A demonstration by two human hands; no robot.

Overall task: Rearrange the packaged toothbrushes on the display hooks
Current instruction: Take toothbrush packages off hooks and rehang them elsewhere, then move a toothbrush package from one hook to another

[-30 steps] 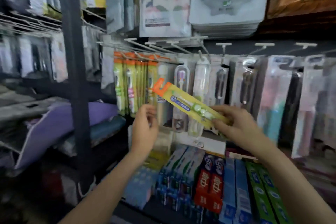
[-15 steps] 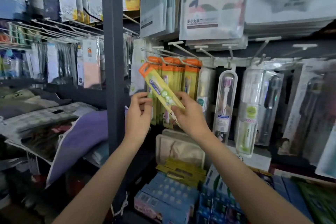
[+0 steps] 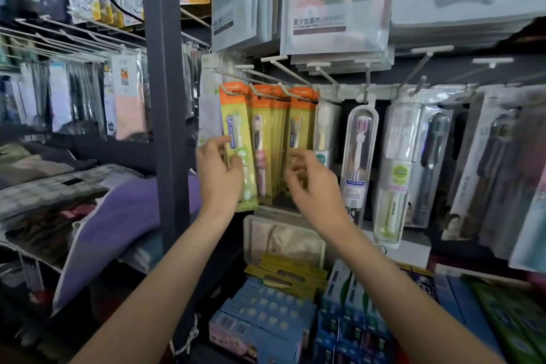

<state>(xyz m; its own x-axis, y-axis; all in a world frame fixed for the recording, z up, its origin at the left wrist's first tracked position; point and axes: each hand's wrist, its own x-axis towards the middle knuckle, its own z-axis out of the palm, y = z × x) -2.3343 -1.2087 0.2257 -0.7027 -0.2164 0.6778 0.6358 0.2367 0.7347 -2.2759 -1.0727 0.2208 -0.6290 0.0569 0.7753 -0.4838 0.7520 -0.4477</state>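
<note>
**Yellow-green pack back on its hook**

Yellow-green, the toothbrush pack (image 3: 238, 154) you were carrying tilted half a second ago now hangs upright on the leftmost hook (image 3: 224, 75), so that placement looks done. Your left hand (image 3: 218, 177) steadies it, fingers curled at its edge; your right hand (image 3: 313, 186) has let go, fingers loose. The grey post (image 3: 164, 97) crowds the left; empty hooks offer room rightward.

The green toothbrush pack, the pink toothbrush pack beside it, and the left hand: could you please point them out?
green toothbrush pack (image 3: 236, 115): head view, upper card.
pink toothbrush pack (image 3: 260, 151): head view, mid blister.
left hand (image 3: 220, 176): head view, back of hand.
</note>
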